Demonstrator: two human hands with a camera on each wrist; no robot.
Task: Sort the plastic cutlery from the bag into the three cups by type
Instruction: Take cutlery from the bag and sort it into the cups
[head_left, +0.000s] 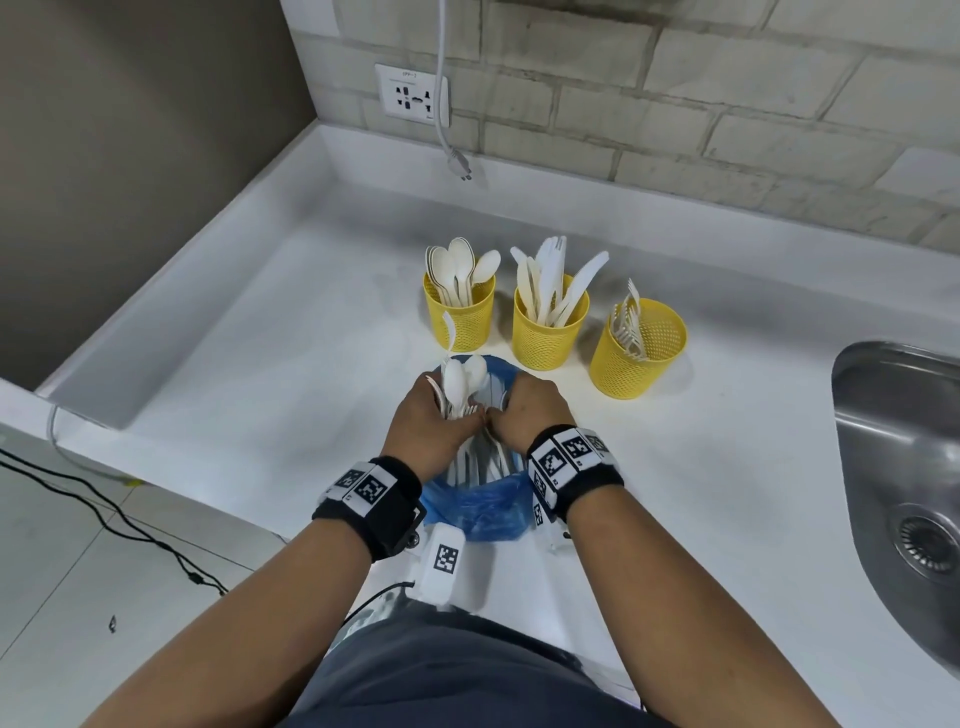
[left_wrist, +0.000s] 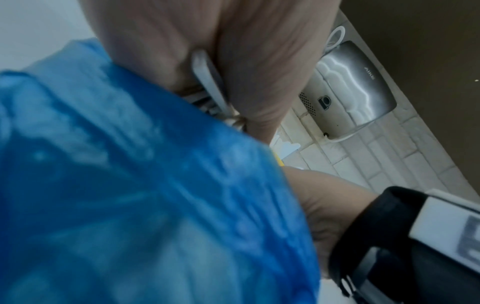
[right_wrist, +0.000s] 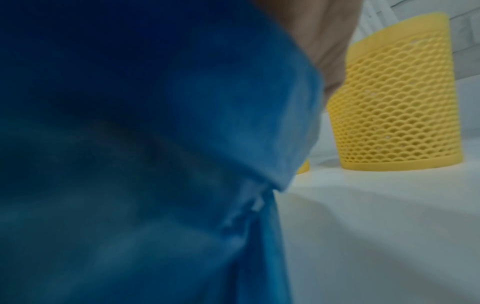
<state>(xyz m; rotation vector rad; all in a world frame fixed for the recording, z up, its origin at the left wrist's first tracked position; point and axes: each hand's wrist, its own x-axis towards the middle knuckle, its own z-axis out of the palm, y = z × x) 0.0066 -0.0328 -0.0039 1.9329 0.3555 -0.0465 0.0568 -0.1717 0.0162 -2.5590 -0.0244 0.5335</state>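
Observation:
A blue plastic bag (head_left: 488, 506) lies on the white counter (head_left: 701, 493), with white cutlery showing in its mouth. My left hand (head_left: 431, 421) grips a bunch of white spoons (head_left: 460, 384) over the bag. My right hand (head_left: 530, 410) is curled in the bag's mouth among the cutlery; what it holds is hidden. Three yellow mesh cups stand behind: the left cup (head_left: 460, 317) holds spoons, the middle cup (head_left: 548, 330) holds knives and a fork, the right cup (head_left: 636, 348) holds forks. The bag (left_wrist: 130, 185) fills the left wrist view and the bag (right_wrist: 130, 164) fills the right wrist view.
A steel sink (head_left: 904, 467) lies at the right. A wall socket (head_left: 413, 96) and a hanging white cable (head_left: 447, 130) are on the tiled wall behind. Black cables (head_left: 104, 514) run over the floor at the left. A yellow cup (right_wrist: 394, 98) stands close by the right hand.

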